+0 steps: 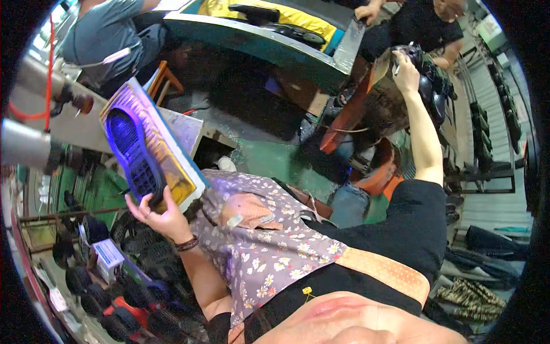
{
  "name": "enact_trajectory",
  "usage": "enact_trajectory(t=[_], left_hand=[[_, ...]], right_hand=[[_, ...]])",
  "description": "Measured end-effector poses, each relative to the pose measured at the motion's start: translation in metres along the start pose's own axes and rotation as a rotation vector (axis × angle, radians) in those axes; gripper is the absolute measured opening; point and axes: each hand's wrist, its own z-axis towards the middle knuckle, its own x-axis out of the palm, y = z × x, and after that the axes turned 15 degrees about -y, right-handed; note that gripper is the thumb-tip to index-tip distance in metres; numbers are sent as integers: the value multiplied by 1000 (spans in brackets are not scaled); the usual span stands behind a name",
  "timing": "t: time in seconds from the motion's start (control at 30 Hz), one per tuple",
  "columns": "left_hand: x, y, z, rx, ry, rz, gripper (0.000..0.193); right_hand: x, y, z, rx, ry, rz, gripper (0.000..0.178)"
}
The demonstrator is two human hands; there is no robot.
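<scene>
My left hand (160, 217) grips the heel end of a dark shoe sole (134, 152) between thumb and fingers. Purple light falls on the sole, whose recessed, gridded side shows. Behind it is a flat board (172, 157) with a yellow printed face and pale blue edges; whether sole and board touch I cannot tell. My right hand (407, 73) is stretched far out to the upper right, beside a heap of black shoes (432, 86). Its fingers are bent around something small and pale that I cannot make out.
A conveyor (258, 35) with a yellow covering carries black shoes at the far side. One person (103, 43) sits far left, another (421, 28) far right. Metal machine parts (34, 143) stand at left. Racked dark soles (137, 246) lie lower left; an orange bin (381, 166) stands right of centre.
</scene>
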Motion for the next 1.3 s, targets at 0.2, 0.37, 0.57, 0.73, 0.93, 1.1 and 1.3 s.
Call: enact_trajectory(t=[0.2,0.37,0.57,0.73,0.93,1.1,1.3], left_hand=[[30,-58,-12,87,140,-285,73],[54,-122,-2,460,323,-242,93],[8,-72,26,-620,394,-769,64],[-18,-37,7,-1504,226,-1147,75],[-27,-41,3,-1508,13,-1038,71],[-30,-46,0,-1389,218,-1177,69],[-7,-31,7,-780,280,-678,55]], right_hand=[[-123,115,29,165,-200,838,29],[-183,246,5,549,408,1683,31],[-216,356,-35,128,979,2527,52],[-219,408,-100,96,1125,2344,62],[-238,407,-114,35,1405,2178,91],[-246,413,-113,118,1290,2227,95],[-232,395,-124,512,1282,2138,100]])
